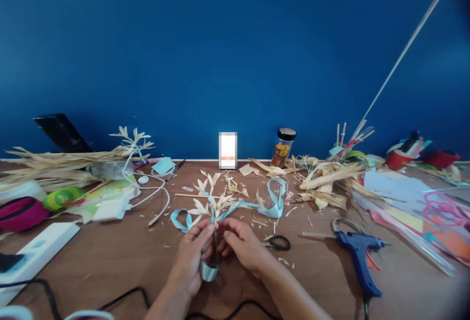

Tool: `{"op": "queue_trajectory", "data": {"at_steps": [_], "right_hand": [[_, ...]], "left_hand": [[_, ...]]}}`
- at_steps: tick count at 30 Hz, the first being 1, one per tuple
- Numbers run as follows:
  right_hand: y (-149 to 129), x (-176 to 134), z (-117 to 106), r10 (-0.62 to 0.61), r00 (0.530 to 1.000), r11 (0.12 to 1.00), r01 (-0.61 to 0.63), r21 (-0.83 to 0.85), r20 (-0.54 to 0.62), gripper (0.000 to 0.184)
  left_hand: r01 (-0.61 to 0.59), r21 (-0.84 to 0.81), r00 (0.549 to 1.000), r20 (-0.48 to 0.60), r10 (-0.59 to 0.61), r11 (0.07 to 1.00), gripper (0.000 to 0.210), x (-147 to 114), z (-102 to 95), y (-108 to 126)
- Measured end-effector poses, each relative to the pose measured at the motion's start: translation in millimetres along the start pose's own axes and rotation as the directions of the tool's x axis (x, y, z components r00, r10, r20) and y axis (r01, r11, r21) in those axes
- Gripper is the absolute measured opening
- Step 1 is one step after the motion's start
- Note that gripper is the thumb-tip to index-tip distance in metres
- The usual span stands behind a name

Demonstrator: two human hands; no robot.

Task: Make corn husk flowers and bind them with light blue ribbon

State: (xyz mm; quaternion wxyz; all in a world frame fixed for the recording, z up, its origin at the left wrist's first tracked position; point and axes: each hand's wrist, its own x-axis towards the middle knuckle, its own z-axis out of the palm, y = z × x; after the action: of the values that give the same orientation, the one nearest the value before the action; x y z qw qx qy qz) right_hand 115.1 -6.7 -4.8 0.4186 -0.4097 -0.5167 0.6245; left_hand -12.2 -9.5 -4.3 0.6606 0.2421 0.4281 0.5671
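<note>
Stem between two hands, flowers pointing away

The left hand (194, 249) pinches the pale husk-flower spray (222, 203) just below its petals, thumb tip against the bent fingers. The right hand (240, 241) sits just beside it, fingers curled in toward the stem; whether they grip anything, I cannot tell. The spray's long axis runs away from the person, with the petals beyond the fingertips and the thin stem coming back between the palms. The left hand is the nearer of the two, at the stem itself; from the right hand, the stem lies immediately to the left.

Light-blue ribbon (209, 272) hangs in a loop below the fingers, and more of it curls on the table (139, 256) to either side of the petals. Farther right lie black-handled scissors (274, 242), then, well apart, a blue glue gun (358, 254).
</note>
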Motion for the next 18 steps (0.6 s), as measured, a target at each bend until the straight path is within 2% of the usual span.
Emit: {"op": "queue_trajectory", "data": {"at_steps": [5,7,12,16,18], "right_hand": [[-5.9,-0.6,-7.8,0.017,0.997,1.0,-0.016,-0.014,0.075,0.014],[-7.8,-1.1,-9.9,-0.013,0.997,0.999,0.017,-0.041,0.074,0.013],[0.0,0.8,-5.8,-0.132,0.991,0.964,0.133,-0.229,0.021,0.027],[8.3,3.8,-1.7,-0.138,0.99,0.954,0.13,-0.27,-0.01,0.011],[6.4,3.3,-1.4,-0.138,0.99,0.96,0.134,-0.246,0.002,0.01]], "left_hand": [[-0.017,0.008,0.999,-0.033,0.017,1.0,0.03,1.9,-1.1,0.9],[-0.018,0.003,0.999,-0.026,0.019,1.0,0.029,2.0,-0.6,0.8],[-0.025,0.006,1.0,0.007,0.025,1.0,0.028,0.6,0.7,-0.7],[-0.035,0.02,0.999,-0.004,0.035,0.999,0.03,0.3,1.4,-1.9],[-0.041,0.035,0.999,-0.012,0.042,0.999,0.031,0.8,1.1,-2.5]]}}
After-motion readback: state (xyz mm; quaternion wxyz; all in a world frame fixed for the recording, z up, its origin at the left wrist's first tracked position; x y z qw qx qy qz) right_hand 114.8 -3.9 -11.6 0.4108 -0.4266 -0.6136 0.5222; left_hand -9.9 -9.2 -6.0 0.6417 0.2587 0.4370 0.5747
